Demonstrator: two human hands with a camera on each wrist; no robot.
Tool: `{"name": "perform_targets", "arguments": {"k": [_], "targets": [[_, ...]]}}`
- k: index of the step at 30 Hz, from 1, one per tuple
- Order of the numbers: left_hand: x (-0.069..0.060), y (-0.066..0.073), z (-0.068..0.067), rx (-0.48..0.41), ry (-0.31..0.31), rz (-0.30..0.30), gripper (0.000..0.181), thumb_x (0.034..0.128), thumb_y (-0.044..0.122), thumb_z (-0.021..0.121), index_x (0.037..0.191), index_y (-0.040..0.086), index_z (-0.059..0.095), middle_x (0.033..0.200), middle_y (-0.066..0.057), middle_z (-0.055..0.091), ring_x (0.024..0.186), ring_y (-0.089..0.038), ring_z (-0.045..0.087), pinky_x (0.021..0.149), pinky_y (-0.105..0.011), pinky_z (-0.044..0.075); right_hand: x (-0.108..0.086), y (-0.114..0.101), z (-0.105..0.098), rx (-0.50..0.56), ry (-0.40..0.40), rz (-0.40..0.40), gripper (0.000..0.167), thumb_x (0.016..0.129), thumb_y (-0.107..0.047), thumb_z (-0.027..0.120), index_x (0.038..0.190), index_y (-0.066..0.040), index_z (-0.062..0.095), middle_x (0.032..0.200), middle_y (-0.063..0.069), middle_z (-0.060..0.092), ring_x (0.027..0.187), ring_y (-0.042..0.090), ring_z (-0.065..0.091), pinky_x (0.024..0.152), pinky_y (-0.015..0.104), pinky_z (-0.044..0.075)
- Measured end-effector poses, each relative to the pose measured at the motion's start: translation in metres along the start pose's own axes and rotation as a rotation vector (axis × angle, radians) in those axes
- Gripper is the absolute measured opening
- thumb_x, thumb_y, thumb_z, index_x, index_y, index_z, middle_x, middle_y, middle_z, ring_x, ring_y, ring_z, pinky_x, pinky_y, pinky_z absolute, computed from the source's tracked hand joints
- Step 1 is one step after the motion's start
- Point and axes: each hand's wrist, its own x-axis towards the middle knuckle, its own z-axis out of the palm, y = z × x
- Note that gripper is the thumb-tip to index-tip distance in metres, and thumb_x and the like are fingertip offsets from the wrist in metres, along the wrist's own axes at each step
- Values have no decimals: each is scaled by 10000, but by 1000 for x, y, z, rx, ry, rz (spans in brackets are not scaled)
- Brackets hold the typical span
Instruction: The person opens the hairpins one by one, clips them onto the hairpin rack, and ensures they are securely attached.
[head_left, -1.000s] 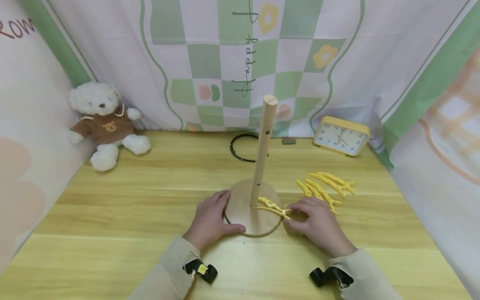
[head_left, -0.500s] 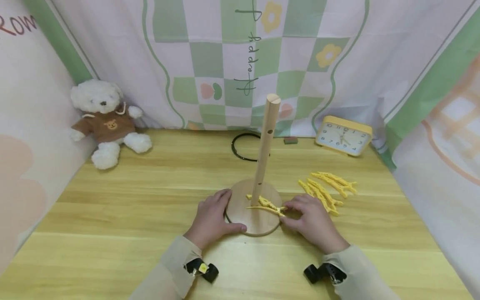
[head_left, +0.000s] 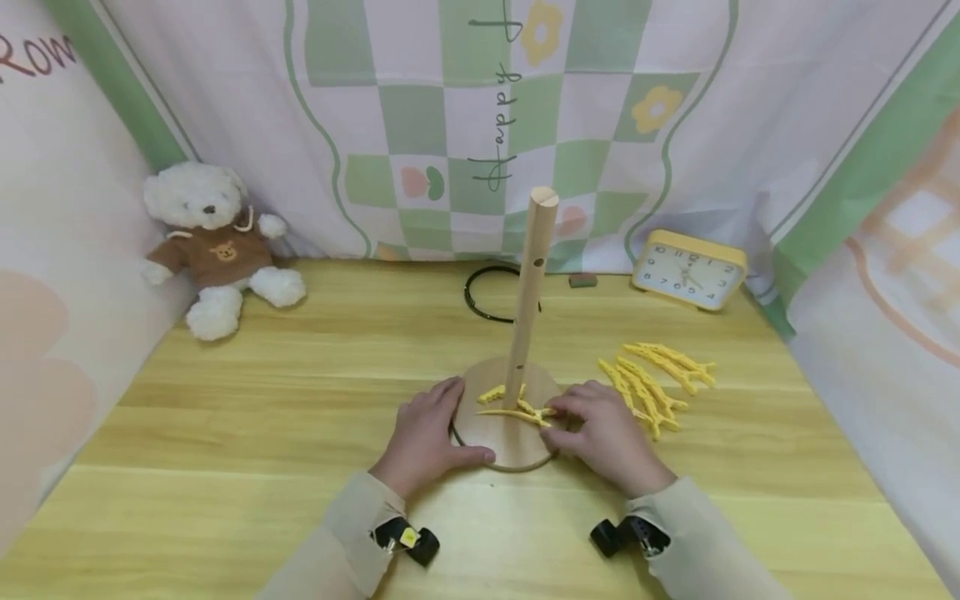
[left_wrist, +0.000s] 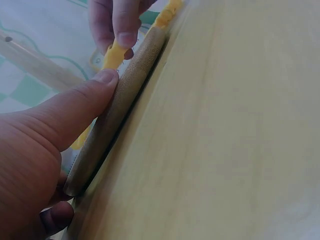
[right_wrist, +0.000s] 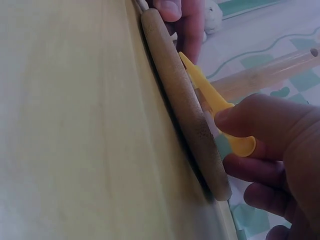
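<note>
A round wooden base (head_left: 517, 446) with an upright wooden post (head_left: 528, 275) stands mid-table in the head view. My left hand (head_left: 427, 429) grips the base's left rim, its thumb (left_wrist: 82, 102) lying on the near edge. Over the base, my right hand (head_left: 611, 433) pinches a yellow forked plastic branch piece (head_left: 508, 412) between thumb and fingers. That piece points left, one prong passing in front of the post's foot and another showing behind it. In the right wrist view, the yellow piece (right_wrist: 212, 95) tilts close above the base's rim.
Several more yellow branch pieces (head_left: 667, 362) lie right of the base. Behind the post are a black ring (head_left: 480, 311) and a small dark green block (head_left: 582, 281). A yellow clock (head_left: 690, 271) stands back right, a white teddy bear (head_left: 217, 250) back left.
My right hand has moved left over the base, carrying the yellow branch piece further past the post. The left hand has kept its hold on the rim.
</note>
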Motion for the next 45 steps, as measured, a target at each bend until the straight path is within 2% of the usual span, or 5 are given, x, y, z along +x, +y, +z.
{"name": "perform_targets", "arguments": {"k": [11, 19, 34, 39, 45], "targets": [[1, 1, 0, -8, -3, -3, 1163, 672, 649, 830, 1558, 67, 351, 1601, -97, 354, 1405, -370, 386, 1161, -595, 237, -1, 2, 2, 34, -11, 49, 253, 796, -279, 850, 1017, -179, 782, 940, -110, 684, 880, 110, 558, 814, 376, 459], [0, 0, 0, -14, -1, -5, 1155, 672, 641, 836, 1555, 69, 360, 1597, -96, 361, 1406, -371, 386, 1163, -591, 235, -2, 3, 2, 26, -13, 66, 294, 805, -265, 847, 1066, -152, 775, 958, -91, 664, 870, 113, 535, 748, 337, 464], [1, 0, -1, -9, -8, -8, 1156, 674, 643, 833, 1556, 68, 356, 1598, -94, 359, 1409, -368, 381, 1164, -585, 236, -5, 6, 2, 30, -30, 102, 394, 835, -333, 825, 1151, -110, 753, 1012, -57, 667, 942, 156, 559, 786, 368, 487], [1, 0, 0, -7, -10, -9, 1163, 673, 651, 828, 1557, 65, 351, 1599, -100, 356, 1407, -374, 383, 1161, -587, 241, -6, 9, -2, 40, 16, 96, 401, 854, -377, 799, 1148, -109, 748, 1026, -62, 676, 976, 159, 577, 818, 396, 495], [1, -2, 1, -4, -4, -3, 1162, 675, 659, 822, 1555, 61, 354, 1598, -102, 357, 1408, -375, 382, 1159, -585, 249, -7, 15, -9, 41, 86, 83, 350, 889, -333, 772, 1144, -96, 739, 1028, -22, 692, 951, 191, 595, 793, 419, 507]]}}
